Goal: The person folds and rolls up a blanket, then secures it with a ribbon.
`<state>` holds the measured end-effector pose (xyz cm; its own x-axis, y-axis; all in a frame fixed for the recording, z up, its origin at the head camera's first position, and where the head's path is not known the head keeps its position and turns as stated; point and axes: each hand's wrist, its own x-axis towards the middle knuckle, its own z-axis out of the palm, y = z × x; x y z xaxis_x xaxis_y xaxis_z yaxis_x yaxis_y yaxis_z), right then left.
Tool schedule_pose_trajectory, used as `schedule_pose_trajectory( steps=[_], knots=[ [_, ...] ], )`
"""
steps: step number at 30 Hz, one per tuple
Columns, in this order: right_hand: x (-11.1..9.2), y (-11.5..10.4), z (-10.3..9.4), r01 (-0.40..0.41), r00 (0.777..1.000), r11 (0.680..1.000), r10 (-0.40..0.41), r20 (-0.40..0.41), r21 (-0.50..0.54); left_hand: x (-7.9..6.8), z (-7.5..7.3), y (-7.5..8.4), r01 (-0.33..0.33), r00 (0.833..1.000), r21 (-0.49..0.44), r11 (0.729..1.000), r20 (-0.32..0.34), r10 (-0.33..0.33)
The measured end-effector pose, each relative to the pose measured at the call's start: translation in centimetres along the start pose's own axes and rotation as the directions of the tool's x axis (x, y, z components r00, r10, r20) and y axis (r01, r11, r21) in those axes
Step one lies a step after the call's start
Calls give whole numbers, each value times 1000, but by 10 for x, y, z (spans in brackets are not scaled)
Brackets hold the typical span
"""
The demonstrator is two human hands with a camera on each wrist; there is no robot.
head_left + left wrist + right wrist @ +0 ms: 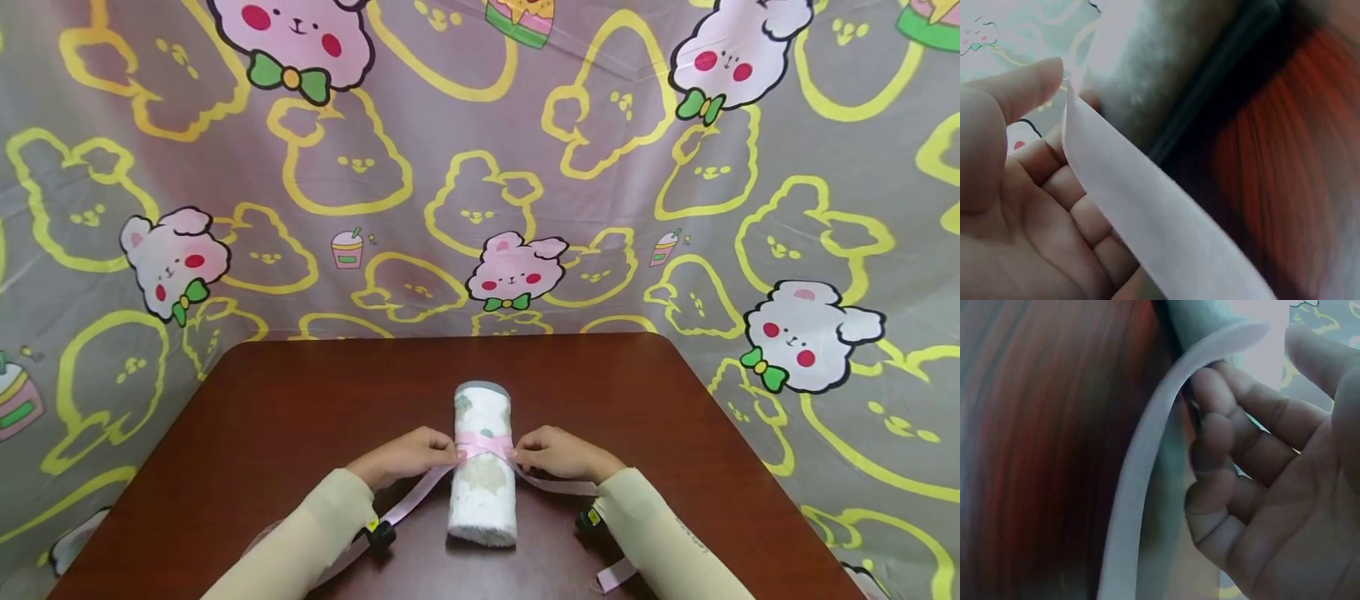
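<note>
A rolled-up white towel (482, 500) with grey and beige patches lies lengthwise at the table's middle. Around its waist runs a pink ribbon (486, 444), its two parts crossing on top. At the roll's left side my left hand (405, 456) pinches the ribbon between thumb and fingertips. From there a ribbon tail (1141, 194) slants down past the palm. On the opposite side my right hand (562, 452) holds the ribbon close against the roll, fingers curled. In the right wrist view, the other tail (1138, 462) bends over the fingertips and hangs down.
The dark red-brown wooden table (337, 383) has rounded far corners. A patterned cloth (480, 192) with cartoon rabbits hangs behind it and along both sides. One ribbon end (617, 575) lies beside the right forearm; the left tail passes under the left sleeve (315, 525).
</note>
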<state>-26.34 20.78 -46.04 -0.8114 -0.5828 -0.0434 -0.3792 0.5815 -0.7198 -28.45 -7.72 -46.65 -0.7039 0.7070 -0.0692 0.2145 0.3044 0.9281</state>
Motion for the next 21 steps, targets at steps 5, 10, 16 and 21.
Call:
schedule_pose_trajectory(
  steps=[5,10,16,21],
  knots=[
    [6,-4,9,41,997,998,-38,-65,49,0,2,2,49,997,-301,952,74,-28],
    [6,-8,16,33,997,992,-24,-78,121,-5,6,5,156,984,-485,861,149,-95],
    [5,-13,19,16,996,989,-3,-91,145,-6,11,5,203,975,-536,820,187,-120],
    [8,-15,17,44,993,988,-27,-114,148,0,14,4,175,982,-605,776,165,-93]
  ],
)
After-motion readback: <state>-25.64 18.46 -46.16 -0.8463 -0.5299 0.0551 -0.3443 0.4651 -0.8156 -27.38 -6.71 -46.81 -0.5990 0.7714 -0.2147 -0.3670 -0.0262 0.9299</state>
